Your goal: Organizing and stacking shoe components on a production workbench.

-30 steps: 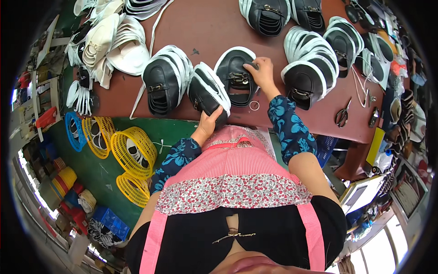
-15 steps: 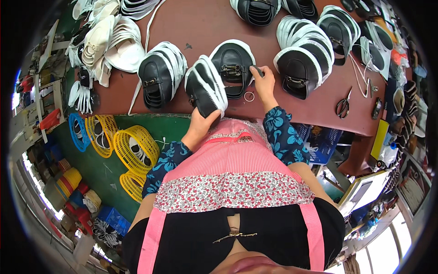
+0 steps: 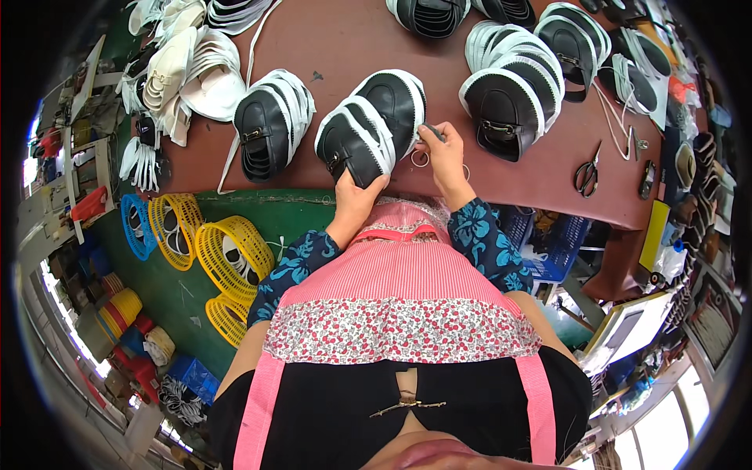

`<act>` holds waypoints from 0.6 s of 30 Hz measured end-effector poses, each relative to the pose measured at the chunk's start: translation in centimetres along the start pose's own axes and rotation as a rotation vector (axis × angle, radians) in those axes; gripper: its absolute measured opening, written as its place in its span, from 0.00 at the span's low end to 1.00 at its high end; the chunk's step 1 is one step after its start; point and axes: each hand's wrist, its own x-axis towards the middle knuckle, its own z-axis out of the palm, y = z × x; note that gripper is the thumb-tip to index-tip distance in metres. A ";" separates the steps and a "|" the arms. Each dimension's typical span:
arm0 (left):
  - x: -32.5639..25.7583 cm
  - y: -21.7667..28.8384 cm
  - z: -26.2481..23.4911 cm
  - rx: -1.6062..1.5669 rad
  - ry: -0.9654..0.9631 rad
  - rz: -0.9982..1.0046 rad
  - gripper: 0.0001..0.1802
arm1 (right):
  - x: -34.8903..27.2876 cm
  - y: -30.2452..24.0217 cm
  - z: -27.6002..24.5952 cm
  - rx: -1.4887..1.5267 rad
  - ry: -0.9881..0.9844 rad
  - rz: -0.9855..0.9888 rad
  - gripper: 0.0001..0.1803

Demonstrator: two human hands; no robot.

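Observation:
My left hand [image 3: 356, 205] is closed on the heel end of black shoe uppers [image 3: 352, 141] with white edging and a metal buckle. The held uppers overlap another black upper [image 3: 392, 98] on the table, hiding its buckle. My right hand [image 3: 446, 160] pinches a small dark tool [image 3: 432, 134] beside that upper's right edge; its exact kind cannot be made out. A thin ring [image 3: 420, 159] shows just below the tool. Left of my hands stands a stack of black uppers [image 3: 266, 129], and to the right another stack [image 3: 501, 117].
The brown table [image 3: 376, 39] carries cream uppers [image 3: 211, 78] at the left. Black-handled scissors [image 3: 586, 178] and a small black cutter [image 3: 647, 179] lie at the right. Yellow baskets [image 3: 205, 251] and a blue basket [image 3: 135, 235] stand below the table edge, on the left.
The uppers in my left hand have shifted up over the other upper, covering its buckle and opening. My right hand with the dark tool has moved slightly left and down.

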 end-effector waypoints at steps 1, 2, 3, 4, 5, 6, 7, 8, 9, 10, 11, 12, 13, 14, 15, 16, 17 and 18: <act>0.0 0.1 -0.1 -0.034 -0.007 -0.023 0.25 | 0.2 0.3 -0.3 0.079 -0.009 0.039 0.12; 0.0 0.3 -0.1 -0.067 -0.014 -0.045 0.25 | 0.3 0.5 -0.7 0.158 -0.018 0.078 0.12; 0.0 0.2 0.0 -0.064 -0.017 -0.043 0.25 | 0.5 0.7 -1.2 0.162 -0.016 0.076 0.12; 0.0 0.1 0.2 -0.004 -0.012 -0.025 0.26 | 0.4 0.6 -1.3 0.179 -0.042 0.115 0.11; 0.1 -0.1 0.4 0.056 -0.007 -0.007 0.26 | 0.4 0.5 -1.3 0.196 -0.068 0.153 0.11; 0.1 -0.3 0.4 0.058 -0.003 -0.005 0.26 | 0.3 0.5 -1.1 0.198 -0.072 0.153 0.11; 0.3 0.1 0.6 0.106 0.022 -0.057 0.25 | 0.1 0.3 -1.0 0.261 -0.068 0.178 0.11; 0.5 0.4 0.7 0.153 0.047 -0.109 0.25 | 0.0 0.1 -0.9 0.324 -0.063 0.203 0.11; 0.9 0.6 0.6 0.153 0.050 -0.108 0.25 | -0.1 0.0 -0.9 0.324 -0.066 0.203 0.11; 1.5 0.9 0.3 0.072 0.033 -0.151 0.26 | -0.1 0.1 -0.9 0.315 -0.055 0.194 0.10; 2.0 1.3 0.1 -0.009 0.016 -0.193 0.27 | -0.1 0.3 -1.0 0.306 -0.044 0.185 0.09; 2.3 1.7 0.1 -0.133 0.010 -0.311 0.25 | -0.1 0.5 -1.0 0.308 -0.045 0.185 0.09; 2.5 2.0 -0.2 -0.132 0.013 -0.310 0.25 | -0.2 0.6 -0.9 0.262 -0.062 0.197 0.09; 2.8 2.2 -0.5 -0.187 -0.022 -0.339 0.24 | -0.2 0.6 -0.8 0.216 -0.078 0.209 0.08; 3.0 2.5 -0.8 -0.241 -0.058 -0.368 0.23 | -0.2 0.6 -0.9 0.218 -0.080 0.209 0.08; 3.1 2.6 -1.1 -0.240 -0.056 -0.369 0.23 | -0.3 0.6 -1.1 0.161 -0.115 0.210 0.08; 3.2 2.8 -1.4 -0.243 -0.078 -0.377 0.23 | -0.4 0.5 -1.1 0.104 -0.150 0.212 0.09; 3.3 2.9 -1.7 -0.247 -0.100 -0.386 0.23 | -0.3 0.6 -1.0 0.105 -0.151 0.213 0.09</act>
